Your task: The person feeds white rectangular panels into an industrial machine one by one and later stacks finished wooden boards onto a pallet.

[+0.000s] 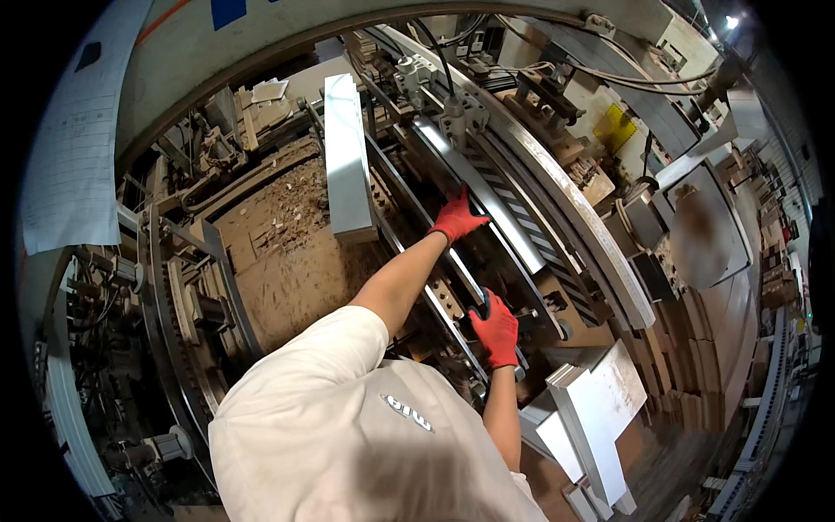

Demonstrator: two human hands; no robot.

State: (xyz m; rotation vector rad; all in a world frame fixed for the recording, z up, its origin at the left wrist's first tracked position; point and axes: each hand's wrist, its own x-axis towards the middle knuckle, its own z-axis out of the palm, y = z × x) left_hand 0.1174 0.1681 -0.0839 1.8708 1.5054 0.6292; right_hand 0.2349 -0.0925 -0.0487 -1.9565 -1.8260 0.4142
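My left hand (459, 218), in a red glove with darker fingertips, is stretched out with its fingers spread. It reaches over the machine bed beside a long, pale, shiny strip (487, 200) lying along a black-and-light striped edge (531, 226). Whether its fingertips touch the strip, I cannot tell. Nearer to me is my right hand (496, 331), gloved the same way, with thumb and index finger apart. It is over the near metal rail (461, 270), close to the rail's lower end, and no held thing shows in it.
To the left, a stack of long white boards (348, 165) lies across the machine, beside a dusty bed (296, 252) strewn with chips. More white panels (596, 400) are stacked at lower right. Cables and clamps hang beyond. A curved beam (557, 165) bounds the far side.
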